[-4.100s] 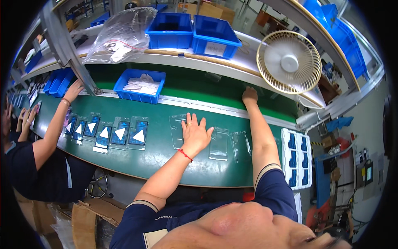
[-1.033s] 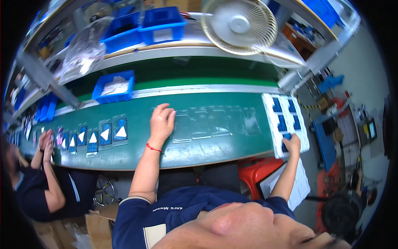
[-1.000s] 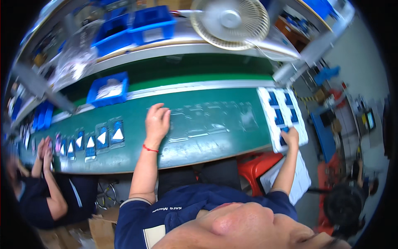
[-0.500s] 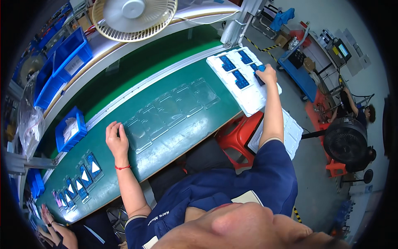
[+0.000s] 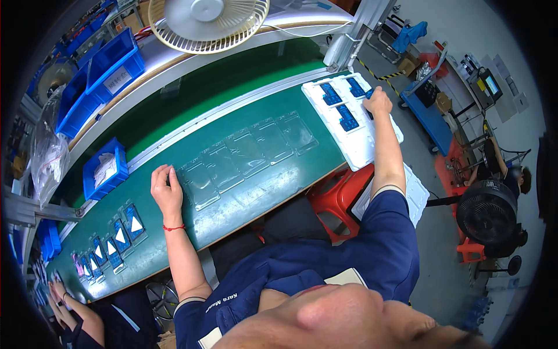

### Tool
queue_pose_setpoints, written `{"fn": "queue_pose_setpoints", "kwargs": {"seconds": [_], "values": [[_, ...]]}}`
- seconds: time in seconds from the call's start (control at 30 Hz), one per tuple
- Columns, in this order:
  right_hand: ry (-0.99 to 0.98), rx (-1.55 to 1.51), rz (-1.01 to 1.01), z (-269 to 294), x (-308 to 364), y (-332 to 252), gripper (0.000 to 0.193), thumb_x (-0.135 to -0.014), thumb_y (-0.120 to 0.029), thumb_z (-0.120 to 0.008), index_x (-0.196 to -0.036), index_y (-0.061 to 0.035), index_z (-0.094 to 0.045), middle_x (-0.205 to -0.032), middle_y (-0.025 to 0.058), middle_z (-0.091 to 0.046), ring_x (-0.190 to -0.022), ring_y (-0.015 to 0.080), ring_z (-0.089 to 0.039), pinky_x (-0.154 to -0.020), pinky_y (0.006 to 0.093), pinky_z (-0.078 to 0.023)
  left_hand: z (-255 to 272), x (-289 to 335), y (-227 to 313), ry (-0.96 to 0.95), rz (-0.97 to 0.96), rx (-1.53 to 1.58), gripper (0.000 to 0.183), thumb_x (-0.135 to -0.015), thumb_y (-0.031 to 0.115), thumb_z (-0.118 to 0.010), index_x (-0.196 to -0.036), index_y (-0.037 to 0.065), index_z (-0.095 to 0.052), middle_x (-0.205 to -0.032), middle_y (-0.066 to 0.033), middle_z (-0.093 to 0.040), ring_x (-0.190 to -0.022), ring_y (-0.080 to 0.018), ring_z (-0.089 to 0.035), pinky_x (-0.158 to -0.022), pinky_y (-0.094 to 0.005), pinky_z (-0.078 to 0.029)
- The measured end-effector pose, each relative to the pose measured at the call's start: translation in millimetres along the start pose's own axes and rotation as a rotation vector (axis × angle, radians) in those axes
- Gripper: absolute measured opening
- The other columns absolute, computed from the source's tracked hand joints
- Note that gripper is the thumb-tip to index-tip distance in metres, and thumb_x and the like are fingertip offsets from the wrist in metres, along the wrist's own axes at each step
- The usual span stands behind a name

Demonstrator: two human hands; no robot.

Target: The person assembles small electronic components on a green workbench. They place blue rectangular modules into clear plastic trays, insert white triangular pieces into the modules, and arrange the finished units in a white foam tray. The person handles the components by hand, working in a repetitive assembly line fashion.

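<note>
At the far right of the green bench my right hand (image 5: pixel 379 102) is over a white tray (image 5: pixel 361 150), its fingers closed on a dark blue board (image 5: pixel 369 93). Most of that board is hidden by the hand. Three other blue boards lie in the tray's recesses: one at the upper left (image 5: pixel 331 93), one at the top (image 5: pixel 356 87) and one lower down (image 5: pixel 347 118). My left hand (image 5: pixel 167 189) rests at the left end of a clear plastic blister tray (image 5: pixel 244 154), thumb apart from the fingers, holding nothing visible.
Several blue boards with white triangles (image 5: pixel 119 235) lie in clear holders on the left, near another person's hands (image 5: pixel 58 289). A blue bin (image 5: pixel 106 171) stands behind them. A fan (image 5: pixel 208 23) hangs overhead; a red stool (image 5: pixel 337 203) is under the bench edge.
The whole view has shifted slightly. My right hand has turned and drawn in over the tray's right side, now covering more of the recess there. My left hand stays by the clear tray.
</note>
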State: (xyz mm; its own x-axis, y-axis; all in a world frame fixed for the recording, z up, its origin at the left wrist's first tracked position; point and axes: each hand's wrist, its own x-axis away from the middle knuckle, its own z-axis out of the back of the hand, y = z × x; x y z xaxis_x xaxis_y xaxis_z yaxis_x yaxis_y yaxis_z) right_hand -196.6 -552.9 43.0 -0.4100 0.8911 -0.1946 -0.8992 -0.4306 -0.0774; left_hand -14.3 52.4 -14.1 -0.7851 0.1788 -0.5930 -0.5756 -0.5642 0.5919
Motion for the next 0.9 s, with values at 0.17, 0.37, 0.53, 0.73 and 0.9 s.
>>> {"fn": "queue_pose_setpoints", "kwargs": {"seconds": [0.17, 0.37, 0.53, 0.73, 0.9], "values": [[-0.030, -0.140, 0.161, 10, 41, -42, 0.056, -0.065, -0.039, -0.071, -0.101, 0.0031, -0.066, -0.102, 0.0259, -0.067, -0.098, 0.0389, -0.065, -0.084, 0.0450, -0.052, 6, 0, 4, 0.035, -0.016, 0.013, 0.009, -0.085, 0.006, -0.064, -0.089, 0.000, -0.069, -0.097, -0.0155, -0.066, -0.086, -0.0301, -0.065, -0.074, -0.0364, -0.052], [-0.205, -0.013, 0.259, -2, 70, -63, 0.055, -0.062, -0.040, -0.074, -0.093, 0.0047, -0.069, -0.094, 0.0267, -0.068, -0.090, 0.0375, -0.068, -0.077, 0.0428, -0.054, 7, 0, -1, 0.085, -0.005, 0.053, 0.007, -0.083, 0.005, -0.065, -0.086, 0.001, -0.069, -0.094, -0.0154, -0.066, -0.085, -0.0309, -0.065, -0.076, -0.0367, -0.052], [-0.269, -0.063, 0.207, 1, 63, -57, 0.058, -0.058, -0.039, -0.077, -0.093, 0.0064, -0.069, -0.096, 0.0269, -0.068, -0.088, 0.0358, -0.068, -0.078, 0.0413, -0.053, 3, -2, 4, 0.081, 0.000, 0.082, 0.007, -0.082, 0.006, -0.066, -0.085, 0.001, -0.069, -0.094, -0.0147, -0.066, -0.086, -0.0302, -0.065, -0.076, -0.0365, -0.052], [-0.219, -0.087, 0.272, -2, 52, -68, 0.061, -0.062, -0.035, -0.073, -0.107, 0.0033, -0.063, -0.105, 0.0265, -0.066, -0.100, 0.0380, -0.064, -0.087, 0.0419, -0.050, 11, 0, 3, 0.089, -0.020, 0.030, 0.008, -0.085, 0.005, -0.063, -0.088, -0.001, -0.068, -0.095, -0.0168, -0.066, -0.086, -0.0314, -0.065, -0.074, -0.0365, -0.053], [-0.015, -0.208, 0.140, -3, -28, -57, 0.051, -0.065, -0.032, -0.072, -0.107, -0.0032, -0.065, -0.109, 0.0212, -0.067, -0.104, 0.0356, -0.064, -0.087, 0.0437, -0.052, 7, -3, 2, 0.062, 0.007, 0.024, 0.008, -0.085, 0.005, -0.063, -0.088, -0.001, -0.068, -0.093, -0.0170, -0.065, -0.085, -0.0308, -0.065, -0.074, -0.0364, -0.052]]}}
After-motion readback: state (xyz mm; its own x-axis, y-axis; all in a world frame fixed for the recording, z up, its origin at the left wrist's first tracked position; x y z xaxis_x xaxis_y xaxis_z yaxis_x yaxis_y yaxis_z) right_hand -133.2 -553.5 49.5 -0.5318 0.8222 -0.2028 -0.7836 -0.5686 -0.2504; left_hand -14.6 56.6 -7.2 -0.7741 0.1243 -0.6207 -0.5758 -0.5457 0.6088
